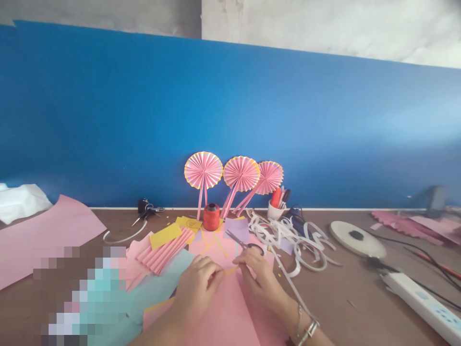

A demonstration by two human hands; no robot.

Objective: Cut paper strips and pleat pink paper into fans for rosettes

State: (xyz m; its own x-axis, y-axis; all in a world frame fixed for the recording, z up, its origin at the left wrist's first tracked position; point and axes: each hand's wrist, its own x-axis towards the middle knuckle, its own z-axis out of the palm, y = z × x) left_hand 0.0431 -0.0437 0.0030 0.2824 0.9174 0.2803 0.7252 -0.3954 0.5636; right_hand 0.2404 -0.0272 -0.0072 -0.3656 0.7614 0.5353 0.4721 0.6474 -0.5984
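A pink paper sheet [230, 312] lies in front of me, with a thin yellow strip [232, 271] along its far edge. My left hand [200, 283] is closed, its thumb and fingers pinching that edge at the left. At the right end of the edge, my right hand [260, 275] also pinches the paper; its fingertips partly hide it. Just beyond the right fingers lie scissors [248, 245] with dark handles. Pleated pink paper [165, 252] rests past my left hand, by a yellow paper piece [165, 236] and light blue sheets [154, 293].
Three round pleated pink fans [203, 170] lean on the blue wall panel [108, 110] behind a red thread spool [211, 217]. Curled white strips [288, 240] tangle at the right, near a white cup [275, 210]. A power strip [427, 302] and cables lie farther right. Keys [147, 209] sit left.
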